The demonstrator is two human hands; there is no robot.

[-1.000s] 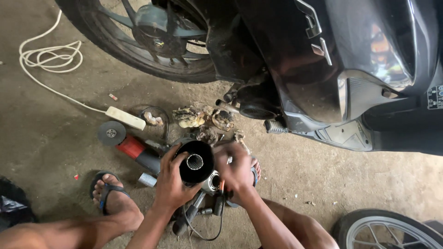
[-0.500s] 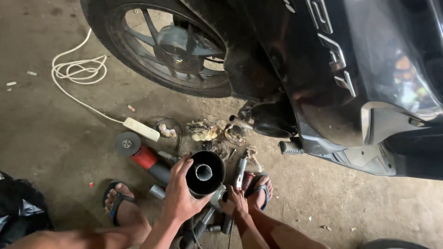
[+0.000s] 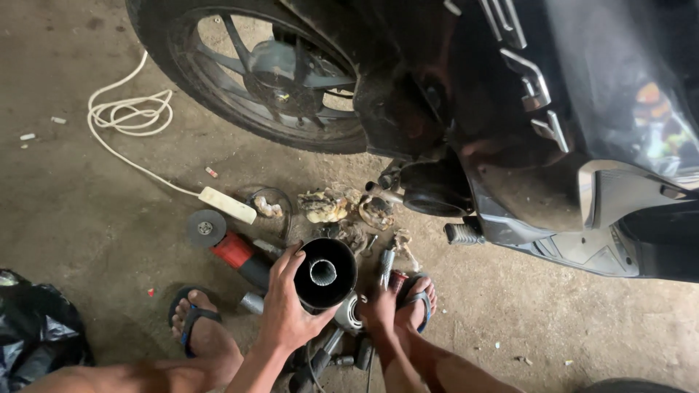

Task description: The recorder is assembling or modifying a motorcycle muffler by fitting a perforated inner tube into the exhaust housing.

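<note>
left hand point(image 3: 287, 309): grip wrapped round black cylindrical metal pipe point(image 3: 325, 273), lower centre | right hand point(image 3: 380, 309): grip state cannot be told, beside red angle grinder point(image 3: 231, 247)

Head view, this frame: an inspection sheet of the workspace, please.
Surface: bare concrete floor, dusty, small scraps.
Job's things: black cylinder, open end up, a smaller tube inside.
Clutter: angle grinder with red body; wadded rags; metal parts by the feet.
Grippers: left hand, fingers wrapped around the cylinder; right hand low among the tools, its grasp cannot be told.
Cables: white cord coiled, running to a white power strip.
Surroundings: motorcycle rear wheel, black bodywork; black bag at left.
</note>
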